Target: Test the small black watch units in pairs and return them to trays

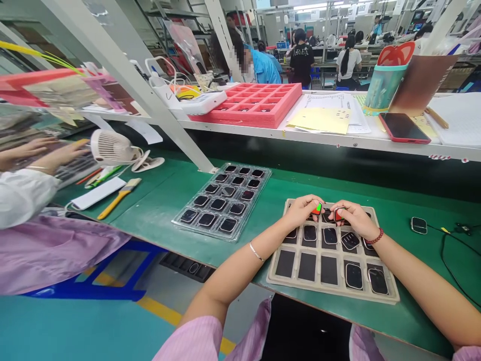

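My left hand (301,210) is closed on a smartwatch (317,208) whose lit screen shows green and red. In my right hand (355,218), closed as well, is a second smartwatch (338,214) with a red lit screen. Both hands hover over the back row of a beige tray (334,294), hiding part of that row. Dark-screened watch bodies, such as the front one (353,276), lie in several of its pockets. Three front-left pockets show only dark lining. One watch (350,241) in the middle row sits askew.
A clear plastic tray (203,232) of watches lies to the left. At right, a small device (418,225) sits near black cables. A brush (120,198) and a fan (112,147) stand near a co-worker's hands (62,155). The shelf above holds a pink foam tray (240,119) and a phone (404,127).
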`<state>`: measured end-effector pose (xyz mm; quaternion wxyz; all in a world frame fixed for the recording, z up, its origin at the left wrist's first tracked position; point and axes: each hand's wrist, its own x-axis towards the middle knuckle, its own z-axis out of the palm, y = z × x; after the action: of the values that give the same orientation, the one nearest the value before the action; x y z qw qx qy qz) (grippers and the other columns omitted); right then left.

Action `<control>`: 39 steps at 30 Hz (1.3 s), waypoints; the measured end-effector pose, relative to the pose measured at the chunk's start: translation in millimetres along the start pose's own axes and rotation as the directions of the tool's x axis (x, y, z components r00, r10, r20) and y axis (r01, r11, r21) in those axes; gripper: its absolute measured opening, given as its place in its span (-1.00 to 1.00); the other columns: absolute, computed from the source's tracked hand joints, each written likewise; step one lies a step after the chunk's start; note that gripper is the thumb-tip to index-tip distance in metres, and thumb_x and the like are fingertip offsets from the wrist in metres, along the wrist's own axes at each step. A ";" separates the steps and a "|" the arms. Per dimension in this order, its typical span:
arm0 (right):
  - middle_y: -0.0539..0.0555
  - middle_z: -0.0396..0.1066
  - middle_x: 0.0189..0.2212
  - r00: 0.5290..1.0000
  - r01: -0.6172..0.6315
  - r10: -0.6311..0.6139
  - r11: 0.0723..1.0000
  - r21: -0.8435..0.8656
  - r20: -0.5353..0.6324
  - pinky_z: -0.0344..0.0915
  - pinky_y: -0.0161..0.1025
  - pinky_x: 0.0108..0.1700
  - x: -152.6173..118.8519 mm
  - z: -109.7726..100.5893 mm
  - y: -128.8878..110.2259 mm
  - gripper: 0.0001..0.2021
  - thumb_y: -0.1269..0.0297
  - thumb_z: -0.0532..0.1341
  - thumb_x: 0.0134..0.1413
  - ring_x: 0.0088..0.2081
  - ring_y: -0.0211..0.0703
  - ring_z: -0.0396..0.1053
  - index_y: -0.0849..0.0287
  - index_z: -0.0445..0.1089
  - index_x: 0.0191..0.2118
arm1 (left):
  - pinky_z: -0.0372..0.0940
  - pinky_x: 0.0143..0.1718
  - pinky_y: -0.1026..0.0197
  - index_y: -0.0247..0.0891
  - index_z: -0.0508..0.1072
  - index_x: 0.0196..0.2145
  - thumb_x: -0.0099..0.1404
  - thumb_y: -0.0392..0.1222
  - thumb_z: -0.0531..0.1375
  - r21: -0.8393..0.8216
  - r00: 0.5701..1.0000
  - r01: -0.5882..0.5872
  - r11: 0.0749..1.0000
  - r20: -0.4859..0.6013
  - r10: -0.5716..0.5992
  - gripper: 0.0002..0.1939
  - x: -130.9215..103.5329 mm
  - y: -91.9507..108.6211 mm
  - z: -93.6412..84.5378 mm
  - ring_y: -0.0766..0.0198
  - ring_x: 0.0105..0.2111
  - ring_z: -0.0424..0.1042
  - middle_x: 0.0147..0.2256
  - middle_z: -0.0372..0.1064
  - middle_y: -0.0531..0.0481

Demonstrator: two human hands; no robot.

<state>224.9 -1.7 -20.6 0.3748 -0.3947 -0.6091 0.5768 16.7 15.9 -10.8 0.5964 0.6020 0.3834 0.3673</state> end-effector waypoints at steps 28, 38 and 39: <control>0.08 0.40 -0.21 0.999 0.017 -0.018 1.000 -0.026 -0.045 0.32 -0.29 -0.43 3.0 3.6 4.2 -0.64 0.41 0.18 -0.04 -0.40 -0.26 0.36 0.12 0.25 -0.06 | 0.30 -0.35 0.28 -0.31 0.30 -0.06 0.07 -0.38 0.18 -0.052 0.996 -0.081 0.995 0.036 0.083 -0.58 2.8 -12.7 1.9 0.31 -0.32 0.39 -0.27 0.40 -0.08; 0.07 0.41 -0.29 0.997 0.070 -0.072 0.995 -0.064 -0.030 0.28 -0.28 -0.42 2.1 3.7 3.3 -0.68 0.42 0.18 -0.02 -0.42 -0.25 0.30 0.16 0.24 -0.08 | 0.25 -0.34 0.29 -0.32 0.30 -0.05 0.09 -0.38 0.16 0.022 0.994 -0.104 0.994 0.035 0.103 -0.58 1.0 -10.2 2.6 0.33 -0.36 0.37 -0.31 0.40 -0.07; 0.07 0.41 -0.31 0.996 0.077 -0.079 0.994 -0.072 -0.032 0.26 -0.28 -0.42 1.9 3.9 2.9 -0.69 0.41 0.18 -0.01 -0.42 -0.24 0.30 0.16 0.24 -0.08 | 0.25 -0.34 0.29 -0.32 0.30 -0.05 0.09 -0.38 0.16 0.037 0.994 -0.107 0.994 0.035 0.106 -0.59 0.7 -9.9 2.5 0.34 -0.37 0.37 -0.32 0.40 -0.06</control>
<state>220.7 -1.5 -23.7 0.3937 -0.3936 -0.6373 0.5328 19.0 15.4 -20.7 0.5702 0.6390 0.3481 0.3812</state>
